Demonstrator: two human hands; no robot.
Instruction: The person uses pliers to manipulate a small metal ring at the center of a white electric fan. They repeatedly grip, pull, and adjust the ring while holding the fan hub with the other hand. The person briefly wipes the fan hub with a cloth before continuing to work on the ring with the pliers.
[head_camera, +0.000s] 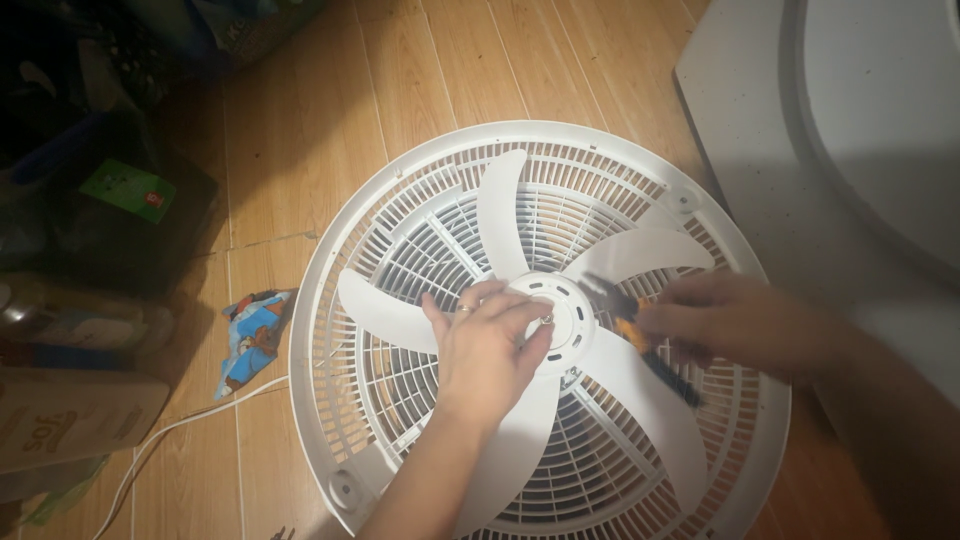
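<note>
A wooden floor (300, 130) of light planks carries everything in view. At the upper right lies a large pale grey panel (760, 120) with a curved white piece (880, 110) upon it, close to the edge of the fan grille but not seen to touch it. Along the left edge, in shadow, stand dark bags and boxes (90, 200), one bearing a green label (128, 190), with a cardboard box (70, 415) below them. A white cord (190, 425) runs across the floor from the lower left toward the grille, and a small crumpled blue wrapper (253, 335) lies just beside the grille's left rim. The white round fan grille (340, 300) lies flat on the floor in the middle of the view, its slats and rim intact so far as visible. On it sits the white fan blade (500, 205) with several curved paddles spreading from a round hub (565, 315). The left hand (485, 345) rests over the hub's left side, fingers (530, 345) loosely spread and curled, a ring on one, the thumb tip touching a small metal part at the hub's centre. The right hand (725, 320), blurred, has its fingers pressed together around pliers (640, 340) with orange and black handles, the tip pointing at the hub.
</note>
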